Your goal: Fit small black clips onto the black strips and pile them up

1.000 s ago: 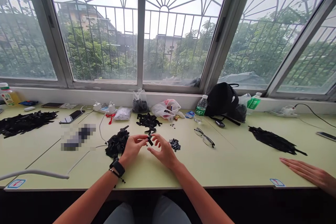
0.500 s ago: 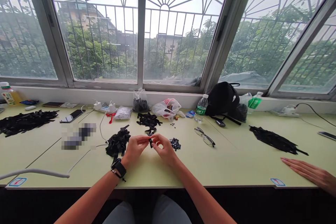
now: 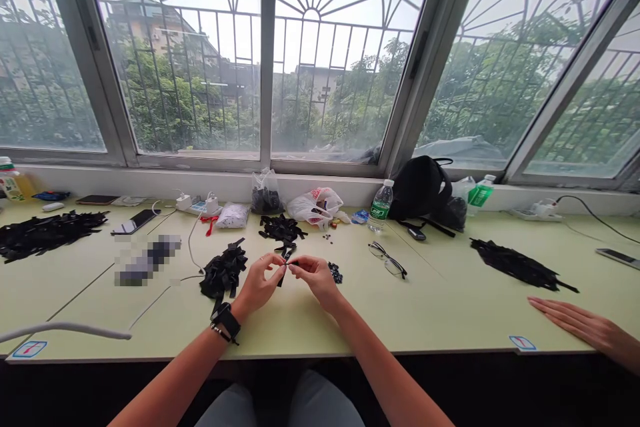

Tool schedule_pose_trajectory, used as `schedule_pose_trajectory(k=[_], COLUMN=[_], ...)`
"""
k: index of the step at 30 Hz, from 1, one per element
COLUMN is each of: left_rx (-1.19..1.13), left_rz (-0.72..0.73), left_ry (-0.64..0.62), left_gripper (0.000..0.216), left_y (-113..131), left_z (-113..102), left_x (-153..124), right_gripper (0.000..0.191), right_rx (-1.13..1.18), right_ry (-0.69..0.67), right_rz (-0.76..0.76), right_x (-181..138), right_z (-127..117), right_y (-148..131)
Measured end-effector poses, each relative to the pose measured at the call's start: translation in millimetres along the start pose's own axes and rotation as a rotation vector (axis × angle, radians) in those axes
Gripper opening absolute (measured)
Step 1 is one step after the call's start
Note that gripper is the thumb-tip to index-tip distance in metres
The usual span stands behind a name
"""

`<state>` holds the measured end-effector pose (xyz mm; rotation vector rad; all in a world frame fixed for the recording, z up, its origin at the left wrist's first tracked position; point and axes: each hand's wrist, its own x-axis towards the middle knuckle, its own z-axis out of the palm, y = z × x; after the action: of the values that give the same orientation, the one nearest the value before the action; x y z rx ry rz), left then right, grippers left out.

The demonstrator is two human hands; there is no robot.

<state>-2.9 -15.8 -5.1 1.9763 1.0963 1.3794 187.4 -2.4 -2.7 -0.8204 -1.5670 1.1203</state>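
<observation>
My left hand and my right hand meet above the pale green table, both pinching a small black strip between their fingertips. A smartwatch and a thin bracelet sit on my left wrist. Just left of my hands lies a heap of black strips. A smaller heap of black strips lies behind them. A cluster of small dark beads is partly hidden behind my right hand.
Glasses, a water bottle, a black bag, plastic bags, phones and a charger cable lie along the window side. More black strip piles sit far left and right. Another person's hand rests flat at the right.
My right hand closed in from an open pose and now pinches the black strip together with my left hand. Both hands rose slightly away from me. The other person's hand stays put.
</observation>
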Motion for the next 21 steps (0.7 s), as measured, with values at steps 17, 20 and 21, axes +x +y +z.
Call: schedule_pose_trajectory(k=[17,20,21], left_rx=[0.359,0.38,0.387], left_rz=[-0.144,-0.152,-0.154], left_ry=[0.061,0.054,0.052], left_gripper=[0.019,0.019,0.019], left_y=[-32.0,-32.0,-31.9], left_z=[0.1,0.0,-0.1], left_x=[-1.6,-1.2,-1.1], right_gripper=[0.018,0.017,0.017], right_rx=[-0.661,-0.671,-0.675], right_ry=[0.137,0.131,0.13], right_rz=[-0.095,-0.102,-0.104], right_x=[6.6,6.8,7.0], right_z=[5.8,5.6,5.7], right_y=[38.8,40.2,40.5])
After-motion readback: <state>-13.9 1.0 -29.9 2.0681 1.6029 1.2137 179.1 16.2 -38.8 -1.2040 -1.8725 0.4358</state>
